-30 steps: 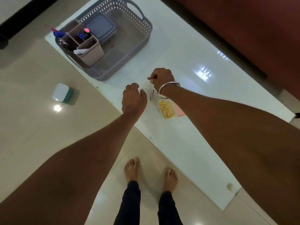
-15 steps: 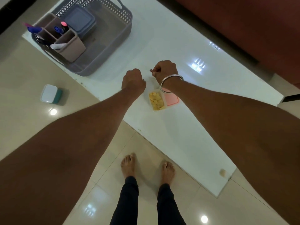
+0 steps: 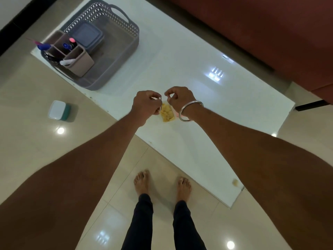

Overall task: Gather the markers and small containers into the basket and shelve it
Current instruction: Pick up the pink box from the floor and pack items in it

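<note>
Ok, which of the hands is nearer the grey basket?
Left. The left hand is just below-right of the grey basket; the right hand sits farther right, beyond the left.

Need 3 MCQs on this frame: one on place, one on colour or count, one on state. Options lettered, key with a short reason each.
1. Where is the white-lidded teal box?
A. in the basket
B. on the floor beside the table
C. on the table's far end

2. What colour is the basket?
A. grey
B. red
C. yellow

3. How is the small container of yellow pieces?
A. lying in the basket
B. held up by both hands
C. resting on the table, open

Key:
1 B, the box sits on the tiles left of the table edge.
2 A, its lattice walls and floor are grey.
3 C, it lies on the white top under the left hand and right hand, yellow contents exposed; the left fingers pinch a small thin object instead.
</note>
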